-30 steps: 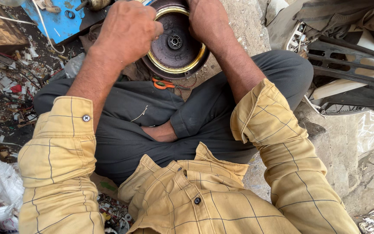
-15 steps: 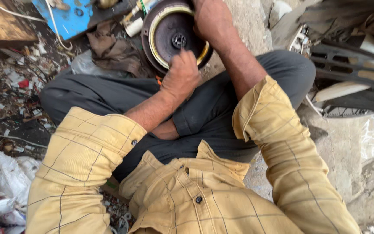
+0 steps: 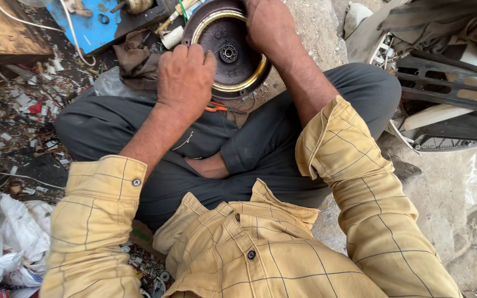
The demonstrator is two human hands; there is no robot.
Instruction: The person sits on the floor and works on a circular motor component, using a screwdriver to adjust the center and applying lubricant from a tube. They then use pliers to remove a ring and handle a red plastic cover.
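Round dark metal housing (image 3: 228,52) w/ brass-coloured ring and a small bearing at centre sits on the ground just beyond the crossed legs (image 3: 194,138), open face up toward the camera. Right hand (image 3: 269,25) grips its upper right rim, fingers curled over the edge; how far they wrap underneath can't be told. Left hand (image 3: 186,77) rests on the lower left rim, fingers bent and close together, tips on or just past the edge; can't tell if it pinches anything small. Progress, judging by looks: housing is bare inside, no winding or rotor in it, so stripping seems well along; the ring and bearing are still seated, so those appear left. Orange-handled pliers (image 3: 216,107) lie untouched on the lap, just below the housing. Beyond: a brown rag (image 3: 136,58) beside the housing, a blue metal panel (image 3: 89,25) w/ white wire, scrap bits on dark ground at left, white plastic bags (image 3: 1,237) lower left, black plastic grille (image 3: 448,83) at right.
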